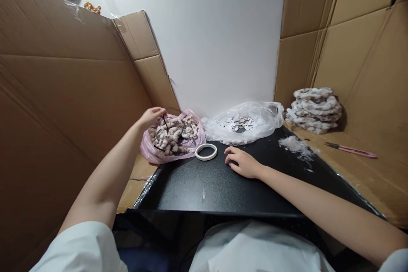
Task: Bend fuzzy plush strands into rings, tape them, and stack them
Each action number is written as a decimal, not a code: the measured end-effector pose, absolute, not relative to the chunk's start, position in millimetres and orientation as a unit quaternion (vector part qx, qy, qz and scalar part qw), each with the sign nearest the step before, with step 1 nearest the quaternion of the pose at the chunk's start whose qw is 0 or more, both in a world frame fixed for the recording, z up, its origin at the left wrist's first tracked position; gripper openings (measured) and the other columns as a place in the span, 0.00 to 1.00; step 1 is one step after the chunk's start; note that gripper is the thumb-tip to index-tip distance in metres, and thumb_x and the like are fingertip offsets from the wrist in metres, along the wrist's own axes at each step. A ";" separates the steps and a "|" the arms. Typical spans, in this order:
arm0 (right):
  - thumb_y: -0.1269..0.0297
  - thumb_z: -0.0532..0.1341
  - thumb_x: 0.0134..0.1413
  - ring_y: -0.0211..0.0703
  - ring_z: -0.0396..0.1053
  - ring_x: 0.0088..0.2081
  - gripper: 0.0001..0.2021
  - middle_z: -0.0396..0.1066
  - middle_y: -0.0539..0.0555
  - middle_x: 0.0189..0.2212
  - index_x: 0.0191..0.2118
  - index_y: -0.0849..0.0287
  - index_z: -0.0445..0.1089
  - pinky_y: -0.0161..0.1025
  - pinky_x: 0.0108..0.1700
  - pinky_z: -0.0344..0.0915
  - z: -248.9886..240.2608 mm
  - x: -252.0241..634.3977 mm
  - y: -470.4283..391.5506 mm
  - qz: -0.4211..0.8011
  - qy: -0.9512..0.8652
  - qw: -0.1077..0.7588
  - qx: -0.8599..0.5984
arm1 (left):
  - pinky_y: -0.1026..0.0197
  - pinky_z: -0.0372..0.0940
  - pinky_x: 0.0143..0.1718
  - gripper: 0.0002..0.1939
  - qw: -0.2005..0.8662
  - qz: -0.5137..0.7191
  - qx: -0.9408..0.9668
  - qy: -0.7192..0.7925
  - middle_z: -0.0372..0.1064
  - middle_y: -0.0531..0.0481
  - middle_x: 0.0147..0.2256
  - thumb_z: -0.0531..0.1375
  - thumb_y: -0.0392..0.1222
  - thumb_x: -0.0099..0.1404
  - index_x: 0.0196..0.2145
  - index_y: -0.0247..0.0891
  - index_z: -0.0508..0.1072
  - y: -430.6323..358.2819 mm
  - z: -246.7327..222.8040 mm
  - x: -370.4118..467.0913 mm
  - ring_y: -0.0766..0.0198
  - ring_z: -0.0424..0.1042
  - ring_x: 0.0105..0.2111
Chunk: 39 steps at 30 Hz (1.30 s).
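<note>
My left hand is pinched on the end of a thin dark cord that leads down into a pink plastic bag. In that bag lies a heap of fluffy white-and-brown pieces, with more dark cord ends among them. My right hand rests on the black tabletop, fingers apart and slightly bent, with nothing in it. A roll of white tape lies flat between the bag and my right hand.
Behind, a clear plastic bag holds small white and metallic bits. At right stand stacked fluffy rings, white fluff scraps and pink-handled tweezers. Cardboard walls rise on both sides.
</note>
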State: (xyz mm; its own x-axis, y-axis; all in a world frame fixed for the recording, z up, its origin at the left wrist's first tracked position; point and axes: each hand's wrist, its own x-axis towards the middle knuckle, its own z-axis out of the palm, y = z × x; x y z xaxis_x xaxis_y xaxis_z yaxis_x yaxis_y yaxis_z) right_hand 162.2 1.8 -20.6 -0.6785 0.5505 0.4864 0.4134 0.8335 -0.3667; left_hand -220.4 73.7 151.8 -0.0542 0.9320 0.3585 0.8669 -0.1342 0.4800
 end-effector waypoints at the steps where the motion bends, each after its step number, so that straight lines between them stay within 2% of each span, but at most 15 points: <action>1: 0.75 0.58 0.52 0.48 0.67 0.48 0.08 0.65 0.58 0.47 0.35 0.58 0.72 0.48 0.50 0.65 -20.2 162.4 1.3 0.114 -0.909 0.299 -0.266 | 0.65 0.63 0.27 0.22 0.069 0.393 0.660 0.636 0.71 0.48 0.27 0.56 0.59 0.57 0.29 0.35 0.73 72.8 163.7 -225.5 0.65 0.67 0.25; 4: 0.75 0.57 0.53 0.48 0.68 0.47 0.08 0.65 0.59 0.48 0.35 0.58 0.72 0.48 0.50 0.66 -19.7 163.0 0.3 0.114 -0.910 0.292 -0.273 | 0.69 0.58 0.22 0.22 0.111 0.503 0.613 0.600 0.70 0.48 0.26 0.60 0.59 0.53 0.29 0.34 0.72 69.0 187.9 -238.6 0.69 0.63 0.23; 11: 0.74 0.57 0.54 0.48 0.67 0.47 0.07 0.65 0.58 0.47 0.35 0.58 0.72 0.48 0.50 0.65 -22.0 162.7 1.1 0.115 -0.909 0.292 -0.274 | 0.71 0.50 0.17 0.18 0.164 0.527 0.594 0.586 0.69 0.49 0.25 0.60 0.54 0.55 0.28 0.33 0.71 64.5 197.2 -252.4 0.74 0.54 0.18; 14: 0.74 0.58 0.54 0.48 0.67 0.47 0.07 0.66 0.58 0.47 0.35 0.58 0.72 0.48 0.50 0.65 -23.4 162.5 2.1 0.114 -0.909 0.297 -0.270 | 0.71 0.50 0.16 0.18 0.147 0.509 0.594 0.605 0.72 0.45 0.29 0.59 0.53 0.57 0.30 0.33 0.72 69.1 192.9 -257.6 0.73 0.56 0.18; 16: 0.74 0.58 0.53 0.48 0.68 0.47 0.07 0.66 0.58 0.47 0.34 0.58 0.72 0.48 0.50 0.66 -23.6 162.2 2.2 0.114 -0.908 0.298 -0.271 | 0.70 0.55 0.18 0.17 0.105 0.473 0.579 0.656 0.73 0.43 0.32 0.57 0.52 0.59 0.33 0.33 0.73 72.7 186.0 -261.9 0.71 0.62 0.20; 18: 0.74 0.58 0.53 0.48 0.67 0.47 0.07 0.66 0.58 0.47 0.34 0.58 0.72 0.48 0.50 0.65 -23.2 161.9 1.9 0.113 -0.909 0.295 -0.273 | 0.67 0.63 0.23 0.17 0.051 0.429 0.549 0.716 0.74 0.41 0.37 0.57 0.49 0.60 0.39 0.33 0.73 74.8 175.5 -265.4 0.67 0.69 0.25; 20: 0.74 0.58 0.53 0.48 0.67 0.48 0.07 0.65 0.58 0.47 0.34 0.58 0.72 0.48 0.50 0.65 -22.3 161.5 1.2 0.114 -0.909 0.292 -0.275 | 0.60 0.69 0.33 0.22 0.011 0.406 0.521 0.751 0.71 0.37 0.46 0.61 0.45 0.57 0.47 0.33 0.71 74.8 162.4 -266.3 0.58 0.74 0.35; 22: 0.74 0.57 0.53 0.49 0.67 0.47 0.07 0.65 0.58 0.47 0.34 0.58 0.72 0.49 0.50 0.65 -21.6 161.3 0.7 0.116 -0.909 0.291 -0.274 | 0.54 0.68 0.45 0.31 -0.039 0.382 0.514 0.767 0.62 0.33 0.55 0.65 0.41 0.53 0.54 0.32 0.67 74.0 148.6 -262.6 0.48 0.71 0.47; 23: 0.74 0.57 0.53 0.49 0.67 0.47 0.07 0.65 0.59 0.47 0.34 0.58 0.72 0.49 0.50 0.65 -21.4 161.3 0.7 0.116 -0.909 0.291 -0.273 | 0.52 0.66 0.50 0.32 -0.085 0.350 0.521 0.774 0.58 0.33 0.57 0.64 0.40 0.53 0.56 0.33 0.65 74.0 141.9 -258.7 0.46 0.68 0.51; 24: 0.75 0.58 0.53 0.48 0.67 0.47 0.07 0.66 0.59 0.47 0.33 0.58 0.73 0.49 0.50 0.65 -21.3 161.4 0.7 0.117 -0.910 0.292 -0.272 | 0.51 0.64 0.54 0.31 -0.129 0.307 0.540 0.773 0.56 0.34 0.59 0.63 0.39 0.54 0.57 0.34 0.65 74.9 135.6 -253.6 0.45 0.65 0.54; 26: 0.75 0.58 0.53 0.48 0.67 0.47 0.07 0.66 0.58 0.46 0.34 0.58 0.73 0.49 0.50 0.65 -21.5 161.7 1.1 0.116 -0.910 0.292 -0.272 | 0.52 0.60 0.57 0.25 -0.180 0.208 0.613 0.740 0.59 0.38 0.58 0.58 0.38 0.58 0.54 0.37 0.69 80.3 124.1 -240.6 0.47 0.63 0.57; 29: 0.74 0.58 0.53 0.48 0.67 0.47 0.07 0.66 0.58 0.46 0.34 0.58 0.72 0.48 0.50 0.65 -22.0 161.9 1.8 0.113 -0.910 0.292 -0.273 | 0.59 0.54 0.61 0.20 -0.159 0.098 0.711 0.678 0.66 0.45 0.55 0.55 0.36 0.60 0.50 0.40 0.73 97.3 109.4 -219.8 0.53 0.62 0.58; 32: 0.74 0.58 0.53 0.47 0.67 0.46 0.07 0.66 0.58 0.46 0.34 0.58 0.72 0.48 0.50 0.65 -21.9 161.2 2.0 0.111 -0.910 0.290 -0.276 | 0.62 0.55 0.59 0.22 -0.140 0.083 0.714 0.681 0.66 0.43 0.56 0.55 0.35 0.58 0.51 0.37 0.73 116.6 96.5 -204.4 0.55 0.63 0.58; 36: 0.75 0.58 0.52 0.47 0.67 0.46 0.07 0.66 0.57 0.45 0.34 0.58 0.72 0.47 0.50 0.65 -20.4 158.9 1.1 0.108 -0.910 0.283 -0.283 | 0.54 0.63 0.52 0.23 -0.113 0.071 0.685 0.716 0.70 0.35 0.52 0.59 0.36 0.56 0.50 0.35 0.73 126.1 82.1 -194.1 0.48 0.70 0.52; 39: 0.75 0.59 0.52 0.47 0.67 0.46 0.07 0.66 0.57 0.45 0.33 0.58 0.72 0.47 0.50 0.65 -19.2 157.4 0.5 0.104 -0.909 0.285 -0.287 | 0.53 0.67 0.45 0.19 -0.096 0.075 0.671 0.731 0.73 0.35 0.47 0.59 0.39 0.57 0.48 0.37 0.74 121.2 81.1 -192.9 0.47 0.73 0.47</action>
